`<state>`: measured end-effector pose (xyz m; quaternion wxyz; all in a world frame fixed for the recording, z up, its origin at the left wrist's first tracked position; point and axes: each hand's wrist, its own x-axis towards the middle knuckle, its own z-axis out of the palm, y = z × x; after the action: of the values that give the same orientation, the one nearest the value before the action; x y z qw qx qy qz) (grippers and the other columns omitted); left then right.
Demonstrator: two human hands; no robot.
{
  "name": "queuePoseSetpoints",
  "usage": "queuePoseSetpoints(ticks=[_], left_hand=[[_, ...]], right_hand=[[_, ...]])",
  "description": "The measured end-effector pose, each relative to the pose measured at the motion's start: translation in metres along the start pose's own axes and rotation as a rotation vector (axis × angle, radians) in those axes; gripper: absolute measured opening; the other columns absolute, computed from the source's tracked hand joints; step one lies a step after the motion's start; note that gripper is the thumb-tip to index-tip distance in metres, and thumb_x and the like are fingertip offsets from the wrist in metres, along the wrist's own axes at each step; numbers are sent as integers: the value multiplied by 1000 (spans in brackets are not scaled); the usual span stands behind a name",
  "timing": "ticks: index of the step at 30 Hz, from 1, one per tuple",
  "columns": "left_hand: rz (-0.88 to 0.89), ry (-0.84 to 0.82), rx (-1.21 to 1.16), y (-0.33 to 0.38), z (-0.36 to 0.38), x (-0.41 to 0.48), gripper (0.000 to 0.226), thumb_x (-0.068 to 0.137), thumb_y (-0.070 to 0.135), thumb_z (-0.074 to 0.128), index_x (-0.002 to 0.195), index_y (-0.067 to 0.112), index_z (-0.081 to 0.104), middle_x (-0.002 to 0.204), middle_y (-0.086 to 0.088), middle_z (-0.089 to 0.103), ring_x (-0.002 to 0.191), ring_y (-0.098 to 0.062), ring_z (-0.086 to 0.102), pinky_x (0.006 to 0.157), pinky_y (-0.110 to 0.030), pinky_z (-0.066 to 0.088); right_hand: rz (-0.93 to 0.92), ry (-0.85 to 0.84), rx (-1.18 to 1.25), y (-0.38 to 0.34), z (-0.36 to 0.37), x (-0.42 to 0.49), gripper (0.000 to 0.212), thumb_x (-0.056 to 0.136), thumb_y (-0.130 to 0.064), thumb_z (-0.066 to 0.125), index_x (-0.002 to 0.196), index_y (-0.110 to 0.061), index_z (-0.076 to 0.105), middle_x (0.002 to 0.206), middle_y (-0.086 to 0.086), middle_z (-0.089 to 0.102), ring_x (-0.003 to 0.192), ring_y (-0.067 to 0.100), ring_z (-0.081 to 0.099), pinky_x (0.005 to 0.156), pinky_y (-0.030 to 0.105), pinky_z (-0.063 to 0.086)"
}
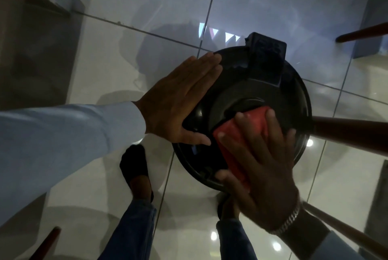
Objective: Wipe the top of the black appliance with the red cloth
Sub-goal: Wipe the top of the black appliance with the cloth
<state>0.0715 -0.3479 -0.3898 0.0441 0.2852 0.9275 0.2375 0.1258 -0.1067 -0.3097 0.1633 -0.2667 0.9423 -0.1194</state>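
A round black appliance (pixel 294 100) stands on the tiled floor, seen from straight above, with a boxy black part (pixel 267 49) at its far rim. My left hand (pixel 178 100) lies flat against the appliance's left side, fingers straight and together, holding nothing. My right hand (pixel 260 167) presses a folded red cloth (pixel 252 121) onto the near part of the lid, fingers spread over it. Much of the cloth is hidden under that hand.
Glossy white floor tiles (pixel 105 60) surround the appliance. Dark wooden furniture legs (pixel 352 133) reach in from the right, one touching the appliance's right edge, another (pixel 361 34) farther back. My feet (pixel 134 167) stand just in front. A wooden cabinet (pixel 31 28) sits at left.
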Motion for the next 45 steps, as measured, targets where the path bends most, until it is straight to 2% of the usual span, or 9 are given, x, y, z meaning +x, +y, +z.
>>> queuePoseSetpoints(ticks=[6,12,15,22,26,30,34,38,45], left_hand=[[-5,1,9,1,1,0,121,76,85,44,151,-4,8,161,-27,12,152,-37,8,127,-44,5],[-4,10,6,0,1,0,120,77,83,46,151,-3,8,162,-26,10,153,-35,4,127,-42,3],[2,10,-5,-1,1,0,121,77,83,46,151,-3,7,162,-26,9,153,-36,5,127,-45,5],[21,26,-12,-4,3,-2,120,77,83,46,152,-2,7,162,-26,9,153,-36,5,126,-47,6],[43,8,-8,-5,2,-1,118,79,82,45,152,-3,7,162,-25,6,153,-36,4,126,-47,5],[45,20,2,-5,5,-1,118,78,81,46,152,-2,8,162,-25,7,153,-36,4,126,-47,6],[32,12,-12,-6,3,-1,118,77,82,47,152,-1,9,163,-24,9,154,-34,5,126,-46,6],[27,-9,28,-4,1,-1,118,78,83,43,153,0,7,163,-23,8,154,-35,3,126,-48,7],[35,6,23,-4,3,-3,116,78,82,44,153,2,5,163,-22,8,154,-34,5,126,-48,7]], right_hand=[[223,93,17,15,6,-6,50,94,-43,37,142,-29,33,159,13,29,149,47,12,113,69,21],[848,396,335,-76,39,-5,62,93,-40,38,150,-27,17,164,15,5,151,43,0,122,33,-17],[1061,443,471,-111,55,21,70,91,-44,41,147,-45,-1,164,1,-10,150,41,-14,121,62,-3],[676,300,138,-110,71,-11,77,80,-29,69,145,-33,27,159,13,16,143,60,11,103,79,27],[463,181,65,-71,55,-36,100,63,-5,86,142,-33,30,156,13,24,142,58,18,107,63,23],[492,193,150,-56,33,-2,90,74,-16,79,143,-37,26,161,12,23,148,50,9,114,56,6],[442,188,175,-54,22,23,76,80,-23,70,141,-39,27,161,6,20,149,48,4,114,63,18],[338,116,120,-40,12,-11,93,63,9,71,138,-35,37,158,10,27,147,49,12,116,51,8],[642,332,324,-47,13,50,66,75,-11,48,135,-37,43,159,12,30,148,47,10,113,33,-12]])
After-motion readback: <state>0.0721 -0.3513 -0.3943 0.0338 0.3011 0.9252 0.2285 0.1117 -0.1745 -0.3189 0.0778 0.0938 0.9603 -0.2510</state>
